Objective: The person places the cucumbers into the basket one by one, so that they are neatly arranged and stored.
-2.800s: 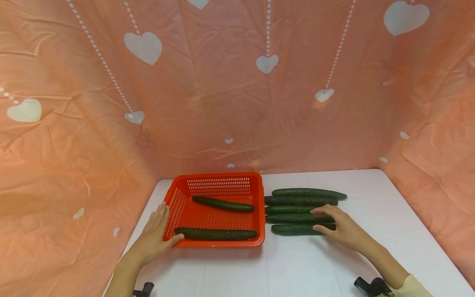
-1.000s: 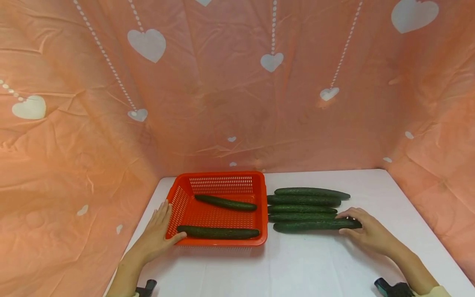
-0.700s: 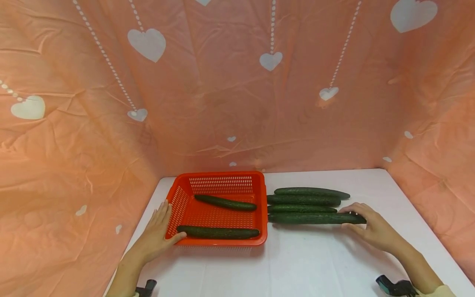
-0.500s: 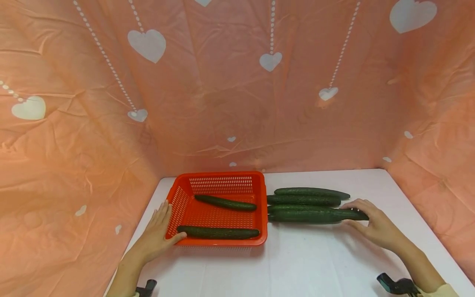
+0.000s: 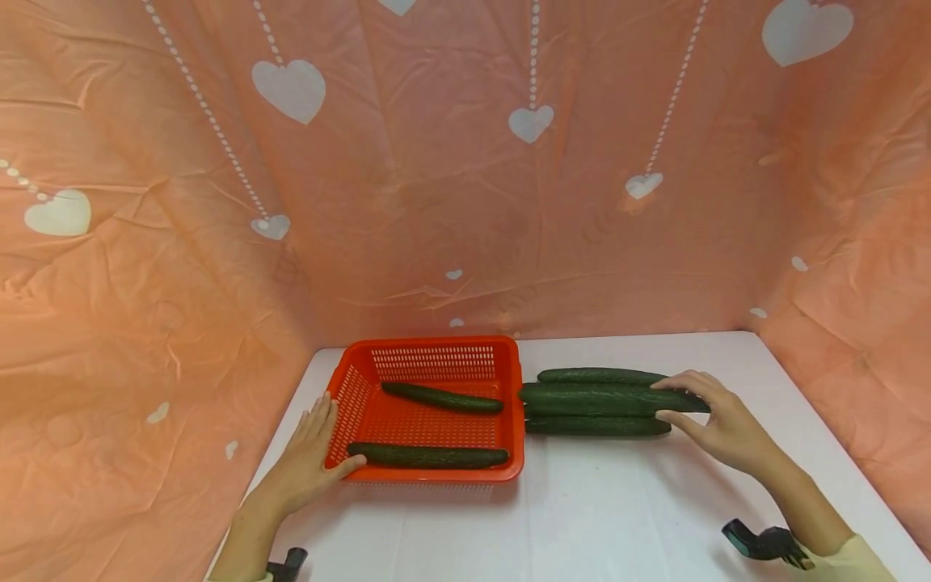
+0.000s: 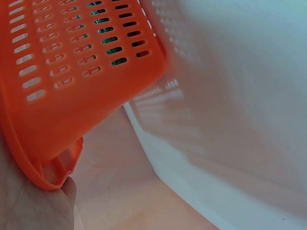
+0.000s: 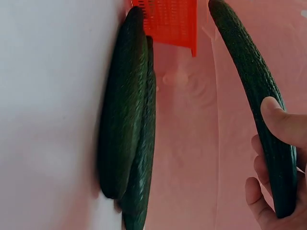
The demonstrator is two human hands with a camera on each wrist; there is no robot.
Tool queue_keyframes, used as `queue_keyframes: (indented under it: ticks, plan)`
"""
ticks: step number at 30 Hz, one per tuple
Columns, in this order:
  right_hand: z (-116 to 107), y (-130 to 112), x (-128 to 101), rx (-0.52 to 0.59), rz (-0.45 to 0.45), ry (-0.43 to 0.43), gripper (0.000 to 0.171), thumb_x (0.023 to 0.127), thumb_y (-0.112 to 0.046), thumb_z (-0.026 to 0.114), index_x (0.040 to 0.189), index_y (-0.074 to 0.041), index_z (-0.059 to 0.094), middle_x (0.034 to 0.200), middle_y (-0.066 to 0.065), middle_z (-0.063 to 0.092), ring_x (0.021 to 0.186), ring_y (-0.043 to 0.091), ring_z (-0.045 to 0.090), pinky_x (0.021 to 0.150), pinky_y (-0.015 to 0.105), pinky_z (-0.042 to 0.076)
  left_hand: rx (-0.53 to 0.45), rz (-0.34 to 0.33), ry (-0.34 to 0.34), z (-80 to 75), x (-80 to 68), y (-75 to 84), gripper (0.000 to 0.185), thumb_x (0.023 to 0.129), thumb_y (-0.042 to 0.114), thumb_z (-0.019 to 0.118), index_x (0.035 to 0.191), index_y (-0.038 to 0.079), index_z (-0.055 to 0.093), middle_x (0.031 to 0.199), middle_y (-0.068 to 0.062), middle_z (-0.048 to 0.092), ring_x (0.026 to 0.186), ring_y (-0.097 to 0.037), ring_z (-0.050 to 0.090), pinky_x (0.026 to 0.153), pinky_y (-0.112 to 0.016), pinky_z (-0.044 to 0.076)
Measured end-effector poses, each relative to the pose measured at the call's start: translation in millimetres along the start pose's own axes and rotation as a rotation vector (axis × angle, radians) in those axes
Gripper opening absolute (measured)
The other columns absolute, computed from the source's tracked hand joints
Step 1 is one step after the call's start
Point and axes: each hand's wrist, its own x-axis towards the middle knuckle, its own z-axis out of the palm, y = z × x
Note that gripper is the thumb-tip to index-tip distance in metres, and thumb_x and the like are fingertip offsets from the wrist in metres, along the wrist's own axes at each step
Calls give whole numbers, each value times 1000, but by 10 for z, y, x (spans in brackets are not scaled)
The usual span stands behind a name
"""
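My left hand [image 5: 309, 457] rests at the left rim of the red plastic basket [image 5: 429, 343], its fingers straight and the thumb near the front corner. Two cucumbers lie in the basket: a curved one [image 5: 441, 398] at the back, and a straight one [image 5: 427, 456] along the front. To the right of the basket, my right hand [image 5: 727, 424] grips a cucumber [image 5: 582, 399] by its right end, thumb on one side and fingers on the other. The right wrist view shows this held cucumber [image 7: 249, 72] lifted above the table, apart from the others.
Below the held cucumber lie several more on the white table [image 5: 582, 517], partly hidden: a front one [image 5: 596, 426] and a back one [image 5: 596, 375] show. Orange sheeting with white hearts [image 5: 531, 124] walls the back and sides. A black device [image 5: 764, 541] sits at the right wrist.
My right hand moved from over the row to the front cucumber's right end, gripped it, raised it and carried it back over the other cucumbers, slightly left just now. The left hand stayed put.
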Motion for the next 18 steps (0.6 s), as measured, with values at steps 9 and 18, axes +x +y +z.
queue_keyframes:
  ticks: [9, 18]
  plan:
    - [180, -138, 294, 35, -64, -24, 50, 81, 0, 91, 124, -21, 75, 116, -8, 71, 116, 3, 57, 98, 10, 39, -12, -2, 0, 12, -11, 4, 113, 98, 59, 70, 167, -10, 13, 177, -28, 0, 163, -50, -1, 127, -29, -19]
    - [435, -337, 543, 40, -84, -25, 44, 82, -3, 92, 120, -17, 76, 116, -5, 73, 114, 15, 60, 102, 15, 41, -13, -3, 5, 13, -16, 0, 113, 98, 60, 69, 168, -9, 12, 178, -27, -1, 164, -49, 0, 127, -30, -18]
